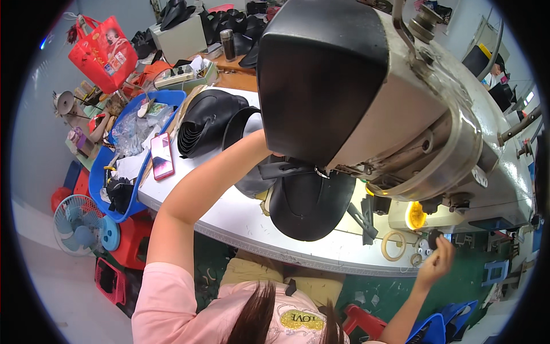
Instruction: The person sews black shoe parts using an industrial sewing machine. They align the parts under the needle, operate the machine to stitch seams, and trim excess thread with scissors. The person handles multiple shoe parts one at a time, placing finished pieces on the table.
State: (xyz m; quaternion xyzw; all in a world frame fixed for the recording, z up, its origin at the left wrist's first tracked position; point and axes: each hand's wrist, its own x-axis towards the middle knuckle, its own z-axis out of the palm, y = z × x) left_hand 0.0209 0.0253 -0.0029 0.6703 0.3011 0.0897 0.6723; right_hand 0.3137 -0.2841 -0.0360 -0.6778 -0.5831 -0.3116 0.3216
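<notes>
With the big sewing machine [372, 103] over the white table [238, 209], it seems best to keep the black piece [309, 209] below its head flat and guide it slowly, fingers well clear. That piece looks a bit shiny, with a round edge. The machine hides the left hand, and the right hand [440, 259] bends its fingers by a small dark round thing [433, 238]; I can't tell whether either hand grips.

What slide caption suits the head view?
Left forearm partly behind a sewing machine, curved black piece over the white worktable.
</notes>
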